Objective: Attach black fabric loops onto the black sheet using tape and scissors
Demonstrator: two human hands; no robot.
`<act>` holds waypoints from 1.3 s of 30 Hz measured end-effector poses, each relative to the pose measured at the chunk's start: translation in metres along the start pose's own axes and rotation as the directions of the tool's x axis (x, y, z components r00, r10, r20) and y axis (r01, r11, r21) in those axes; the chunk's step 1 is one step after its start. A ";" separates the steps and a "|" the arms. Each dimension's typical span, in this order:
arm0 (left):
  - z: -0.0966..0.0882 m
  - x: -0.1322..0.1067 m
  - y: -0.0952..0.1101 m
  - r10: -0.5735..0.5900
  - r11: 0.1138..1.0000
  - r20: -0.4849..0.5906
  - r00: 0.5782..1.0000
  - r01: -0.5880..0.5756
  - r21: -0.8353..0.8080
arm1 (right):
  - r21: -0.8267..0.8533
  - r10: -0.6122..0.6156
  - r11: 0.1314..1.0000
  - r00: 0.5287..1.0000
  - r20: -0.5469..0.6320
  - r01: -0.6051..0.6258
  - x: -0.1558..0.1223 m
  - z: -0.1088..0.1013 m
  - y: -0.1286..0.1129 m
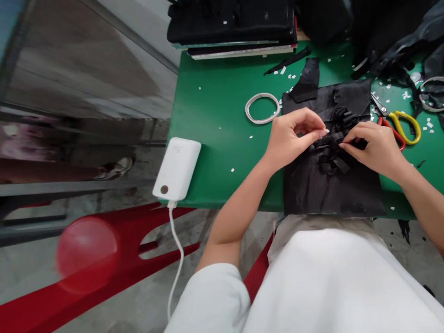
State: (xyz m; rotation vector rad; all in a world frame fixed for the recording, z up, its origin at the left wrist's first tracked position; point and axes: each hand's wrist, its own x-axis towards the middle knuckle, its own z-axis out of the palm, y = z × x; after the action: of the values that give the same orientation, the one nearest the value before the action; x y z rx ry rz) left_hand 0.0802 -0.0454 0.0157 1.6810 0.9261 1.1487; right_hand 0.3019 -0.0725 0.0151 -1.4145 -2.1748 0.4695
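Table: green, strewn with white scraps. Power bank: white, cabled, near left corner. Tape roll: flat, beside my left hand. Scissors: partly behind my right hand. Black offcut: overlapping the black sheet. Sheet: before me at the near edge, creased, bearing a raised cluster of black strips. Left fingers: pinching one white scrap. Right fingertips: pressed together at the cluster; whether gripping a strip, I cannot tell.

Shirt: plain white. Left sleeve: white, short, loose. Legwear: beige, partly visible. Left hand, right hand: bare.
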 end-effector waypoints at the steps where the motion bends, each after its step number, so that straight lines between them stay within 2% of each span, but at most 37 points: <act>1: 0.001 -0.001 0.001 0.006 1.000 0.004 1.000 -0.007 0.007 | 0.011 0.008 1.000 1.000 -0.006 -0.008 0.000 -0.002 -0.002; 6: 0.005 -0.004 0.003 0.066 0.997 -0.013 0.998 -0.066 0.050 | 0.067 0.086 0.995 0.990 -0.108 -0.079 -0.001 -0.005 -0.011; 10: 0.012 -0.010 0.003 0.066 0.996 0.005 0.998 -0.066 0.054 | 0.249 0.123 0.965 0.980 -0.156 -0.081 -0.005 0.001 -0.018; 13: 0.017 -0.015 0.003 0.066 0.996 -0.009 0.998 -0.065 0.067 | 0.320 0.158 0.942 0.976 -0.150 -0.103 -0.006 0.004 -0.025; 19: 0.022 -0.019 0.004 0.069 0.997 -0.057 0.996 -0.067 0.045 | 0.353 0.148 0.931 0.981 -0.127 -0.095 -0.008 0.005 -0.033; 24: 0.024 -0.021 0.004 0.046 0.999 -0.010 0.999 -0.046 0.001 | 0.389 0.110 0.920 0.986 -0.124 -0.054 -0.011 0.011 -0.033; 27: 0.024 -0.021 0.005 0.036 0.999 0.006 0.999 -0.036 -0.002 | 0.354 0.117 0.934 0.979 -0.169 -0.051 -0.012 0.013 -0.035; 32: 0.025 -0.020 0.006 0.019 0.999 -0.072 0.997 -0.022 -0.029 | 0.342 0.151 0.938 0.955 -0.256 -0.056 -0.010 0.013 -0.035; 36: 0.026 -0.021 0.006 -0.012 0.999 -0.037 0.999 0.010 -0.046 | 0.369 0.143 0.929 0.943 -0.300 -0.023 -0.009 0.016 -0.032; 39: 0.027 -0.021 0.005 -0.026 0.999 -0.022 0.999 0.026 -0.040 | 0.320 0.106 0.947 0.942 -0.319 0.001 -0.009 0.018 -0.030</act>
State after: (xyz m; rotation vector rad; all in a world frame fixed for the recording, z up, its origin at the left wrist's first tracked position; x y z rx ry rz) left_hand 0.1001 -0.0729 0.0088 1.6224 0.9305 1.1637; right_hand 0.2721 -0.0929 0.0143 -1.2719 -1.7092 0.5292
